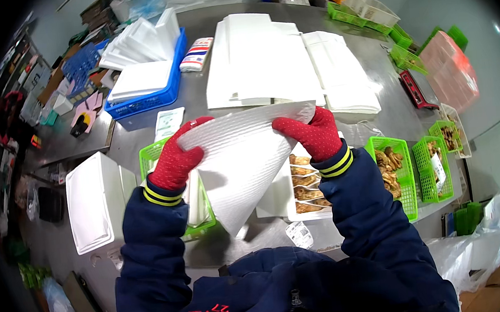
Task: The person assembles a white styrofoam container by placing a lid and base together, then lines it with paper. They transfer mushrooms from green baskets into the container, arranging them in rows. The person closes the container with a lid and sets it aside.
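A white textured packing sheet (pixel 241 161) hangs slack over the steel table, its lower corner pointing towards me. My left hand (pixel 178 156), in a red dotted glove, grips its upper left edge. At the upper right corner my right hand (pixel 315 134), gloved alike, pinches it between thumb and fingers. Below my right wrist is a white foam box (pixel 292 218) with brown mushrooms (pixel 304 181) in rows between white dividers. The sheet and my right arm cover part of this box. Under my left wrist sits a green plastic basket (pixel 211 220) with white pieces inside, partly hidden.
Stacks of white sheets (pixel 263 60) lie beyond my hands. A blue crate (pixel 175 84) of white foam panels stands at the far left, a white foam box (pixel 94 202) nearer. On the right are green baskets of mushrooms (pixel 389 169) and a red scale (pixel 417 90).
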`<state>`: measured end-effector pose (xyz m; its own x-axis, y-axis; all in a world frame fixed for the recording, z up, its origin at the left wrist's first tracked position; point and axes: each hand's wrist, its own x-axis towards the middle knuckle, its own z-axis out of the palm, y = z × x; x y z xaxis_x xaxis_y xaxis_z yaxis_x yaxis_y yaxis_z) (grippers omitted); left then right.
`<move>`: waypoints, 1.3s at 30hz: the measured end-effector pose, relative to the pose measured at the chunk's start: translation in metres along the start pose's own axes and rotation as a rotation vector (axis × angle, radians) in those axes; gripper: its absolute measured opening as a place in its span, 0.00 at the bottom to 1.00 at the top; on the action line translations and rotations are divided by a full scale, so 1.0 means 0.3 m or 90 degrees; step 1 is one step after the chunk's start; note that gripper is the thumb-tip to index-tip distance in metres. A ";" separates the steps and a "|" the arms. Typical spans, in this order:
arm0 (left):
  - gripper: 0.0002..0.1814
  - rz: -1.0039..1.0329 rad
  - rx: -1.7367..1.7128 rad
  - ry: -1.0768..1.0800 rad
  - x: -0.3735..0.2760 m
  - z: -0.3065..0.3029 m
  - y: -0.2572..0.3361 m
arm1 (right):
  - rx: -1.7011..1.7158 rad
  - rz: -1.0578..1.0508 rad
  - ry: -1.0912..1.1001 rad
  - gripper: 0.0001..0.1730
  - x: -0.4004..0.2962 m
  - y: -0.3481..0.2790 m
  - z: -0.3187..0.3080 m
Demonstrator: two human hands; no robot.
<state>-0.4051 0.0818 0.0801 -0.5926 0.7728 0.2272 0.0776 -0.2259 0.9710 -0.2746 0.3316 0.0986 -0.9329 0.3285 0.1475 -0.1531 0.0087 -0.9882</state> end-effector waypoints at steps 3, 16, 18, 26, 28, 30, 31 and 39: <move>0.14 -0.119 0.002 0.199 0.057 0.171 0.008 | 0.008 -0.005 0.056 0.15 -0.060 -0.004 -0.119; 0.10 0.212 0.391 -0.048 0.171 0.503 -0.075 | -0.143 -0.109 -0.146 0.18 -0.196 0.058 -0.702; 0.11 0.095 0.476 0.001 0.241 0.550 -0.132 | -0.265 -0.021 -0.104 0.18 -0.126 0.069 -0.697; 0.14 0.529 0.443 0.347 0.382 0.619 -0.083 | -0.376 -0.707 0.227 0.19 0.046 -0.067 -0.654; 0.14 0.657 0.670 0.438 0.327 0.666 -0.063 | -0.412 -0.719 0.244 0.21 -0.042 -0.046 -0.654; 0.15 0.564 0.715 0.424 0.261 0.690 -0.160 | -0.492 -0.696 0.226 0.21 -0.098 0.041 -0.663; 0.16 0.496 0.728 0.410 0.221 0.668 -0.274 | -0.550 -0.666 0.193 0.21 -0.106 0.137 -0.673; 0.06 0.142 1.062 -0.092 0.309 0.606 -0.846 | -1.021 -0.282 -0.165 0.05 -0.086 0.744 -0.779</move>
<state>-0.3339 0.3186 -0.1318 -0.3882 0.8797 0.2744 0.9013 0.4246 -0.0859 -0.2085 0.5456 -0.1357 -0.9622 -0.1135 0.2474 -0.0884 0.9899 0.1104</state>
